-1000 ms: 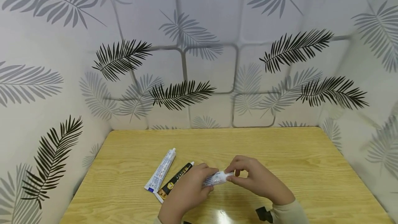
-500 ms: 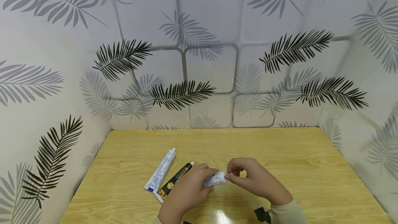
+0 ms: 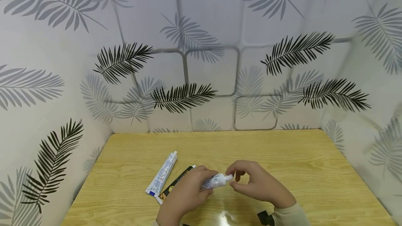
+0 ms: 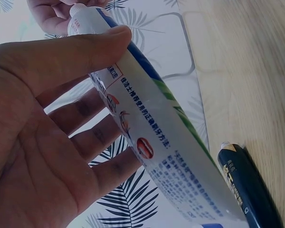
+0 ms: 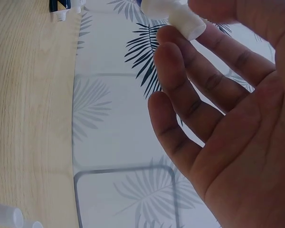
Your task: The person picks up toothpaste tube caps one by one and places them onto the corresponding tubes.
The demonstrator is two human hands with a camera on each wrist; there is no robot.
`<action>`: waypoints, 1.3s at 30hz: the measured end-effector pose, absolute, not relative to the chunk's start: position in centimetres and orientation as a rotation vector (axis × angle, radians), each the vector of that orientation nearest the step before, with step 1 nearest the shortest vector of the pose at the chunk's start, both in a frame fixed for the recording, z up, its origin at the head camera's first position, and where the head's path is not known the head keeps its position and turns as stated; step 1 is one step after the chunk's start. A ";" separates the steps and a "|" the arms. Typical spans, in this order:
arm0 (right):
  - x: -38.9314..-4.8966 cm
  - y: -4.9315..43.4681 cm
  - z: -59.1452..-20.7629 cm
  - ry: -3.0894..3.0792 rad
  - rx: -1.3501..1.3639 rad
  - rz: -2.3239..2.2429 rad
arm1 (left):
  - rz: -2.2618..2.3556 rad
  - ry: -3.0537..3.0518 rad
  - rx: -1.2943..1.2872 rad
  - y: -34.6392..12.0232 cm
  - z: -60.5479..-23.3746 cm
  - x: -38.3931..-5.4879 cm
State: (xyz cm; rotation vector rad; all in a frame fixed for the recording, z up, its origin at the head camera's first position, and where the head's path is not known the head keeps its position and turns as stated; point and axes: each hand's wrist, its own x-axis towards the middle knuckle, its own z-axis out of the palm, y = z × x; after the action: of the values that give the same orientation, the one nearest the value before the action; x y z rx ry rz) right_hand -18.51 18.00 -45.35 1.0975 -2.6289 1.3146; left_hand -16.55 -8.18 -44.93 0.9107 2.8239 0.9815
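My left hand (image 3: 191, 187) grips a white toothpaste tube (image 3: 213, 181), thumb on one side and fingers on the other. Blue and green stripes and printed text show on this tube (image 4: 156, 128) in the left wrist view. A white cylindrical cap (image 5: 187, 23) forms its tip, which points right. Round that cap, the fingers of my right hand (image 3: 255, 182) are loosely bent, with a small gap in the head view. The right wrist view shows the thumb close by the cap; whether it touches cannot be told. The left hand partly hides a black toothpaste tube (image 3: 180, 179).
Another white toothpaste tube (image 3: 163, 173) with a blue end lies left of the black one on the wooden table (image 3: 282, 145). Two small white caps (image 5: 9, 216) stand on the table in the right wrist view. A leaf-patterned wall (image 3: 207, 69) borders the table's far edge.
The right fingers pinched the cap earlier and have now loosened, leaving it in view on the tube's tip. The left hand and tube have shifted slightly left.
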 end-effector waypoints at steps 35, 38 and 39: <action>-18.6 17.6 -45.2 -2.662 1.000 1.385 | 0.944 2.787 0.853 -8.1 -44.3 -16.4; -18.6 17.7 -45.2 -2.662 0.991 1.383 | 0.942 2.782 0.860 -8.1 -44.2 -16.4; -18.6 17.7 -45.2 -2.663 0.989 1.384 | 0.941 2.781 0.862 -8.1 -44.2 -16.4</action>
State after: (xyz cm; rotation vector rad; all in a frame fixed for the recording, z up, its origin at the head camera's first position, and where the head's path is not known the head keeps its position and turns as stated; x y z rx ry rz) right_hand -18.57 17.73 -45.15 0.9886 -2.6627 1.3841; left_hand -16.39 -8.07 -44.23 0.8622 2.7809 0.9413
